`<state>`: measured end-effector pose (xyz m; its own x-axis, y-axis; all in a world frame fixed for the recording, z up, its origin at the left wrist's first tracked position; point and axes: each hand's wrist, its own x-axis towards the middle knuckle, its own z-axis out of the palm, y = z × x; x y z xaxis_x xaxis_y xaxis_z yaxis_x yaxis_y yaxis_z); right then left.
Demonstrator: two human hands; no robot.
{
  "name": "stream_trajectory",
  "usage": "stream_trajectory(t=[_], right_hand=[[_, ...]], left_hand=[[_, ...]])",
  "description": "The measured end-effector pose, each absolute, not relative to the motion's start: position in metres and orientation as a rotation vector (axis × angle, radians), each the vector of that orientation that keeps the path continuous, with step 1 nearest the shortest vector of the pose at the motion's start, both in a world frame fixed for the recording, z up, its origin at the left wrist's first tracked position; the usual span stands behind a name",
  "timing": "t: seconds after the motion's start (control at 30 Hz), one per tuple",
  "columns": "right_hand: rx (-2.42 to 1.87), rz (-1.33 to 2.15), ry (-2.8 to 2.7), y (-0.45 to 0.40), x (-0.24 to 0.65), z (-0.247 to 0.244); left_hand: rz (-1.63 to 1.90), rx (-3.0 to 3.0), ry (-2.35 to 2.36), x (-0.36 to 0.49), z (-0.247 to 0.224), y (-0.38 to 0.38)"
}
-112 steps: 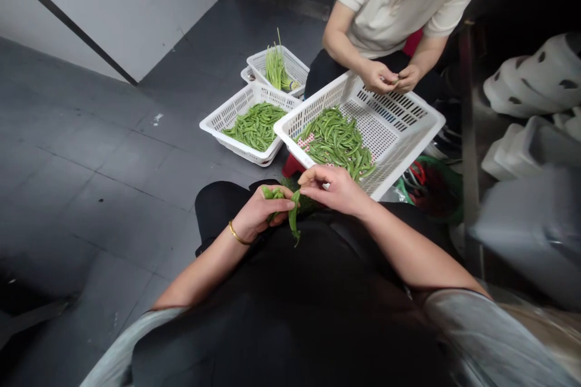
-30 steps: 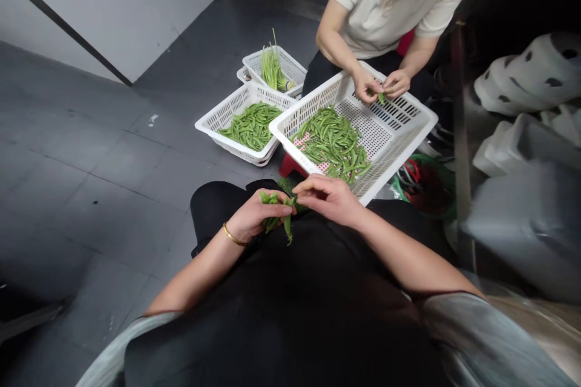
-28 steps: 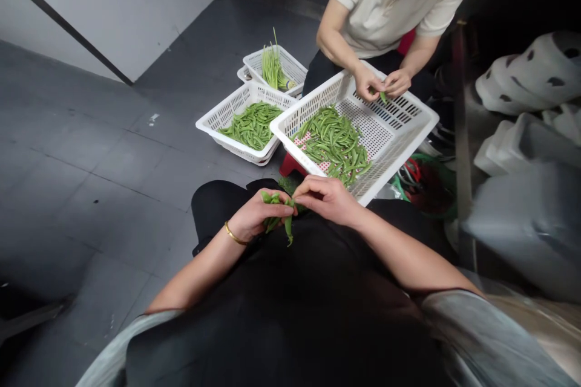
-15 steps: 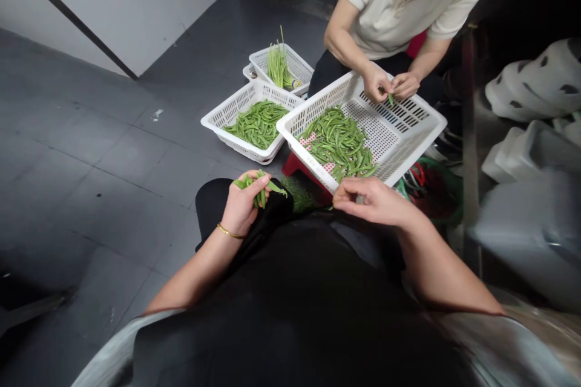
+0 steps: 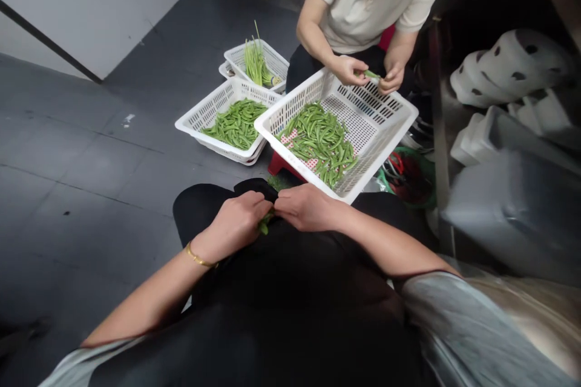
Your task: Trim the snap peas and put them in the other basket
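Observation:
My left hand is closed around several green pea pods, which poke out below its fingers. Against its fingertips, my right hand is closed in a pinch; whatever lies between its fingers is hidden. Both hands meet over my dark-clothed lap. Just beyond them, a large white basket holds a loose heap of pea pods. To its left, a smaller white basket contains another pile of pods.
Across the large basket, a co-worker's hands hold a pod. A basket of thin green stalks stands behind the smaller one. A red stool shows under the large basket. Grey bins stand at right, near a green basket.
My right hand has moved left from the large basket's near edge to meet my left hand. My left hand has turned, covering most of its pods. The view has shifted right.

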<state>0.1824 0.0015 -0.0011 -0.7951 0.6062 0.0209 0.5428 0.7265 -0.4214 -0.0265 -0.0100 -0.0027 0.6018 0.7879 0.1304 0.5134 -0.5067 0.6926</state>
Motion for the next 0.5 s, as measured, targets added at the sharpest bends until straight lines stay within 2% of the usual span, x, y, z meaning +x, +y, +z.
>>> stream_trajectory(t=[0.23,0.3,0.43,0.5], right_hand=[[-1.220,0.267,-2.335,-0.011,0.178,-0.028],[-1.253,0.370,-2.363,-0.012,0.182,-0.032],[-1.144,0.867,-2.591,-0.007,0.186,-0.032],[-1.183,0.802,-2.579,-0.004,0.184,-0.030]], left_hand=[[0.643,1.411,1.188,0.004,-0.029,-0.010],[0.629,1.511,1.194,0.005,-0.036,-0.010],[0.447,2.087,0.985,-0.001,-0.040,-0.005],[0.392,2.068,0.951,-0.001,-0.036,0.000]])
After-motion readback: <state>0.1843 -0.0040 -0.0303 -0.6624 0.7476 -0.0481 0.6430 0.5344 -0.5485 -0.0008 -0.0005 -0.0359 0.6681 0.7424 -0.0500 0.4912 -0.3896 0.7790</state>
